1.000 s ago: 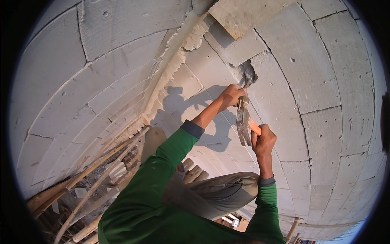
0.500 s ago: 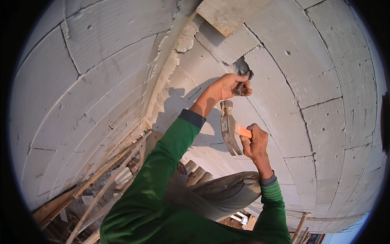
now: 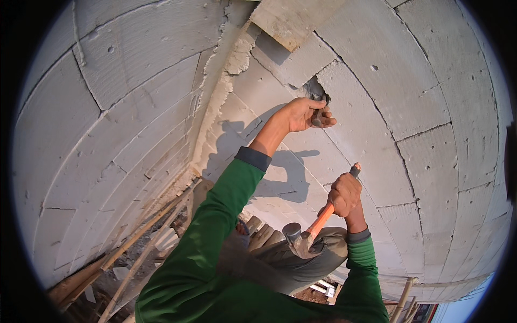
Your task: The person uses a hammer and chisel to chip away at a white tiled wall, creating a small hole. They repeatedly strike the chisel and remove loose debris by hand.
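Note:
My left hand (image 3: 297, 114) is closed around a dark metal chisel (image 3: 318, 119), its rounded end toward me and its other end at a ragged dark hole (image 3: 314, 87) in the pale block wall (image 3: 366, 118). Part of the chisel is hidden by my fingers and the hole. Lower and to the right, my right hand (image 3: 346, 194) grips a claw hammer (image 3: 323, 218) by its orange handle. The hammer head hangs in front of my bent knee, well apart from the chisel, and the dark butt of the handle points up past my fist.
A second block wall (image 3: 134, 81) meets this one at a rough mortared corner on the left. Overhead juts a wooden board (image 3: 291, 21). Poles (image 3: 145, 253) lean at the lower left over rubble, and a bamboo pole (image 3: 401, 301) stands at the lower right.
The hammer has swung down and back, from just below the chisel to in front of my knee, its head now pointing down-left. My left hand keeps the chisel at the hole.

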Demonstrator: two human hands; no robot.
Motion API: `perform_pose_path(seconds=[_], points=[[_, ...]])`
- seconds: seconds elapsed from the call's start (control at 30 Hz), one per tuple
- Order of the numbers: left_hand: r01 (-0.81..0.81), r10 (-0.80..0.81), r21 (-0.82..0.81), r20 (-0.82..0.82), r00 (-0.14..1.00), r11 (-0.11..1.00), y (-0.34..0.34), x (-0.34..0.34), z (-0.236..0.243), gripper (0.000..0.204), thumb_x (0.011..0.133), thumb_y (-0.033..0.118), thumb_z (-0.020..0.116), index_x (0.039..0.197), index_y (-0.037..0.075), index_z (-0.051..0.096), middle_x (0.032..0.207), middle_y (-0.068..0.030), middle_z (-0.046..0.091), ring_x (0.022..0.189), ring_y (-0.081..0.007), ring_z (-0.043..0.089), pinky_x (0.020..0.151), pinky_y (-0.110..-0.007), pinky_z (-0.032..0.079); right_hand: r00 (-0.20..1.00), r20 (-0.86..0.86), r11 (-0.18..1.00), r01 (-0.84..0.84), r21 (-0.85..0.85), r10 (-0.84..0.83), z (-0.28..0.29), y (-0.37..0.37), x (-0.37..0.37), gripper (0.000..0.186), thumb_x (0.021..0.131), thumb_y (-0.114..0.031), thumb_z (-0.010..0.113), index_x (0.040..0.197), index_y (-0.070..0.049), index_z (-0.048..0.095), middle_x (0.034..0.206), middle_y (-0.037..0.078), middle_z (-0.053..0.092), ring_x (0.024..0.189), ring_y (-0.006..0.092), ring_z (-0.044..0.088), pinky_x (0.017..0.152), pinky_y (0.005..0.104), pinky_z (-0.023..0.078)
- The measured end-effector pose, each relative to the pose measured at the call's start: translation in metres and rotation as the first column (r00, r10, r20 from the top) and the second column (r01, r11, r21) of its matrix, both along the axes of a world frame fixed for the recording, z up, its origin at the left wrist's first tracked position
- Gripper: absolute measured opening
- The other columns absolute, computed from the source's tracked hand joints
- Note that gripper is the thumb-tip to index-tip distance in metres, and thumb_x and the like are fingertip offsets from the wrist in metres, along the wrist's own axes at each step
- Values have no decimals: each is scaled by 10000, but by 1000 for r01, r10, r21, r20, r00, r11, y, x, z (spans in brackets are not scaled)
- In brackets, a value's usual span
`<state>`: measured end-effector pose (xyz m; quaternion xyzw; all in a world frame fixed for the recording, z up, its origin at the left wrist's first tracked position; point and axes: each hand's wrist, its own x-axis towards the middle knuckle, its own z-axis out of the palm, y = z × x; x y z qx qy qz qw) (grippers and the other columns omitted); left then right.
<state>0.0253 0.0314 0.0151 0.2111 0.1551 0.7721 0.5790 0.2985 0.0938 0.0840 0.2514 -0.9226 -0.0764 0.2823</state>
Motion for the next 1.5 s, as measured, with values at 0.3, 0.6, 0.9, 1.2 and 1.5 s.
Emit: perform_pose_path(seconds=[0.3, 0.6, 0.9, 1.2, 1.5], points=[[47, -47, 37, -2, 999, 998, 1, -2, 8, 262, 1084, 219, 523, 982, -5, 611, 961, -161, 711, 984, -327, 756, 918, -374, 639, 996, -6, 996, -86, 19, 87, 7, -19, 0, 457, 952, -472, 671, 819, -62, 521, 655, 93, 503, 493, 272, 516, 447, 370, 391], [117, -117, 51, 5, 993, 992, 8, -5, 4, 237, 1080, 195, 529, 998, -15, 599, 926, -134, 691, 1013, -342, 746, 969, -420, 629, 973, -110, 969, 185, -165, -204, -1, 2, -14, 321, 975, -296, 676, 811, -57, 538, 613, 75, 470, 462, 243, 499, 429, 363, 397], [106, -106, 1, 11, 994, 994, 8, -3, 18, 259, 1076, 195, 537, 987, -31, 628, 936, -143, 696, 1045, -357, 736, 1024, -443, 601, 869, 23, 859, 493, -138, -494, -22, 37, -5, 410, 920, -393, 729, 796, -64, 518, 639, 98, 509, 490, 274, 532, 441, 378, 402], [121, -121, 39, 3, 993, 992, 13, -3, 9, 237, 1061, 229, 575, 1042, -1, 630, 952, -142, 704, 1064, -367, 732, 986, -451, 603, 911, 10, 908, 412, -73, -413, -12, 36, -11, 392, 966, -346, 671, 776, -60, 481, 613, 97, 494, 469, 286, 520, 431, 381, 399], [-159, 78, -241, -314, 946, 957, -6, -5, -11, 334, 1067, 293, 558, 1157, -22, 622, 709, 70, 469, 558, -54, 388, 536, -250, 359, 948, 26, 948, 319, -1, -319, -2, 0, 5, 444, 939, -442, 687, 785, -58, 527, 636, 85, 493, 480, 268, 512, 444, 375, 405]])
